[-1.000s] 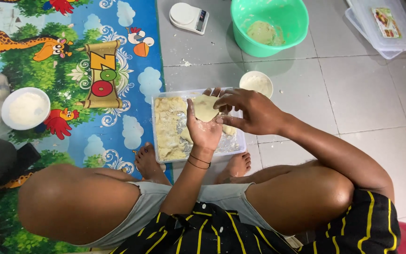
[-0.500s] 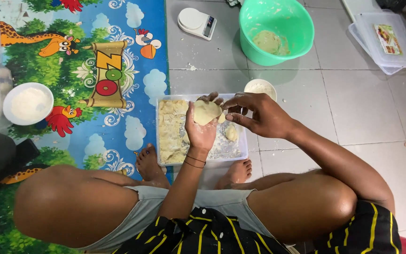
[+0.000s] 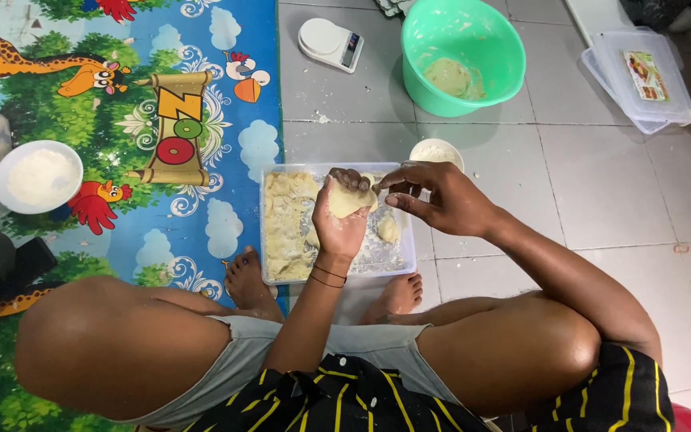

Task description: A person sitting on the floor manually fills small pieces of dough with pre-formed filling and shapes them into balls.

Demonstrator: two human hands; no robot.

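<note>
I sit cross-legged on the floor. My left hand (image 3: 340, 224) is raised palm-up and cups a pale disc of dough (image 3: 347, 198). My right hand (image 3: 433, 200) pinches the dough's right edge with its fingertips. Both hands hover over a clear rectangular tray (image 3: 269, 268) on the floor between my feet. The tray holds a yellowish filling on its left side and a small dough ball (image 3: 389, 230) on a floured patch at the right.
A small white bowl (image 3: 437, 152) stands just behind the tray. A green basin with dough (image 3: 462, 53) and a white kitchen scale (image 3: 329, 43) sit further back. Clear lidded boxes (image 3: 637, 77) lie far right. A white bowl of flour (image 3: 39, 176) rests on the colourful play mat (image 3: 161, 112).
The dough in my left hand has been folded from a flatter disc into a more closed shape. My right hand's fingers shifted along its edge. The view moved slightly.
</note>
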